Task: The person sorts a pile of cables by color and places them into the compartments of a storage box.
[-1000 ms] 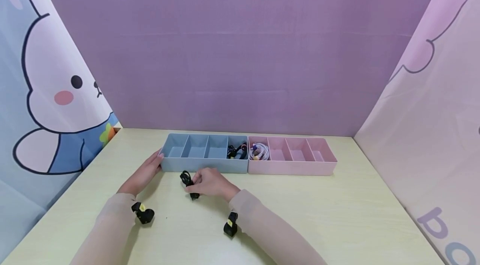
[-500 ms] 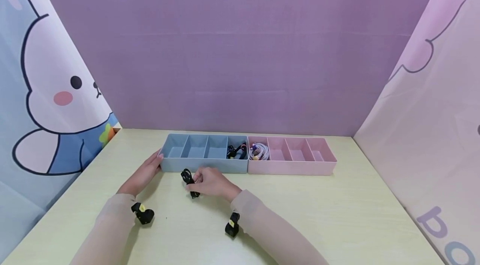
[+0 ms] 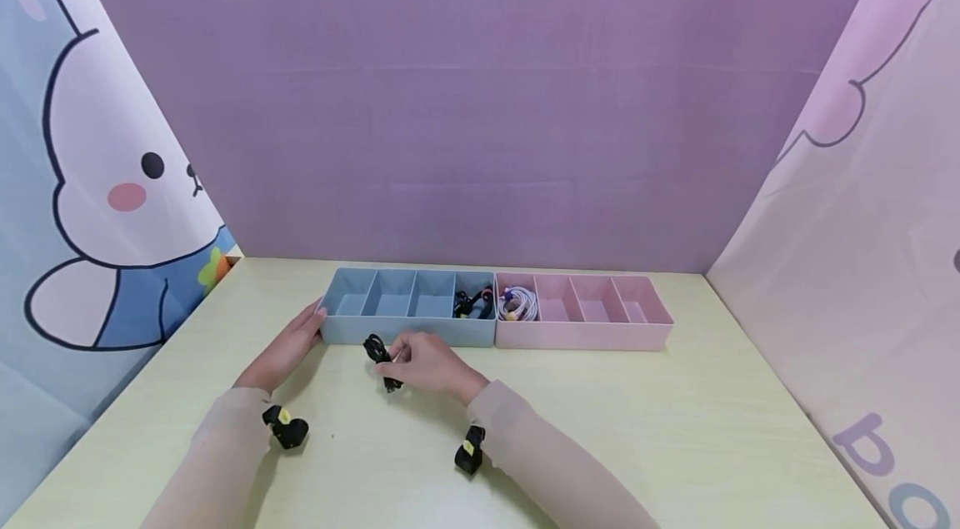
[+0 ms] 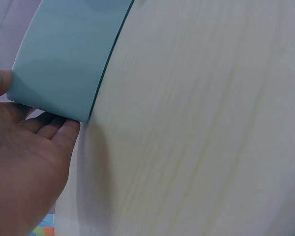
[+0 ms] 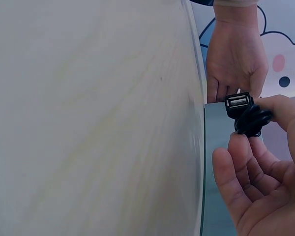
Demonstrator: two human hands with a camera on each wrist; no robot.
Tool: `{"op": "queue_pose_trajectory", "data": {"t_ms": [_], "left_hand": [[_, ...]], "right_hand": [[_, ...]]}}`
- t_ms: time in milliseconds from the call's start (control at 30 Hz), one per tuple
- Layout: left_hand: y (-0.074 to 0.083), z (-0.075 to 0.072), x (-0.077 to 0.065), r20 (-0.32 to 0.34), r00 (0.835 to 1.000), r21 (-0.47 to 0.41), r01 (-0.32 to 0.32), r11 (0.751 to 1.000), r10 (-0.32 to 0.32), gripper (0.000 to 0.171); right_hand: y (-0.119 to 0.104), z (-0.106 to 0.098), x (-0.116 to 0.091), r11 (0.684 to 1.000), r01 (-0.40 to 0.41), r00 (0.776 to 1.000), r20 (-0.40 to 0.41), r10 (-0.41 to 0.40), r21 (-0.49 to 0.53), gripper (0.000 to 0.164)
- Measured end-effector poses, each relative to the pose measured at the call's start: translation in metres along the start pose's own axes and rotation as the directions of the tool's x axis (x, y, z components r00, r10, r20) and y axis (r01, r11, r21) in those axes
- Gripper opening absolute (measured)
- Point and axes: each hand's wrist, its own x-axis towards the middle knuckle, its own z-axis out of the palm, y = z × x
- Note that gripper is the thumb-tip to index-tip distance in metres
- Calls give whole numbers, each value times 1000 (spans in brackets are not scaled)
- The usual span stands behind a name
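My right hand pinches a coiled black USB cable between thumb and fingertips, in front of the blue divided box. In the right wrist view the USB cable shows its socket end facing the camera, with the bundle held behind it. My left hand rests against the left end of the blue box, its fingers fairly straight. The left wrist view shows the fingers along the end wall of the blue box and the thumb at its upper corner.
Dark cables lie in the blue box's rightmost compartment. A pink divided box stands end to end with it and has a coiled white cable in its leftmost compartment. A purple screen rises behind the table.
My right hand has shifted slightly right and away from me, with the USB cable still pinched and lifted a little. The left hand and both boxes have stayed in place.
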Motion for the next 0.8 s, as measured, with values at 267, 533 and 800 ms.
{"op": "queue_pose_trajectory", "data": {"t_ms": [267,533,800], "left_hand": [[-1,0,0,3,1000,-5,1,1000,-1,75],[1,1,-2,2,999,11,36,999,-36,78],[2,0,-2,4,999,15,34,999,-34,78]], "right_hand": [[-5,-6,-5,999,7,1000,5,-7,36,26],[-10,-15,-10,999,30,999,15,-30,45,26],[-9,-19,-10,997,57,998,-2,-57,54,27]]}}
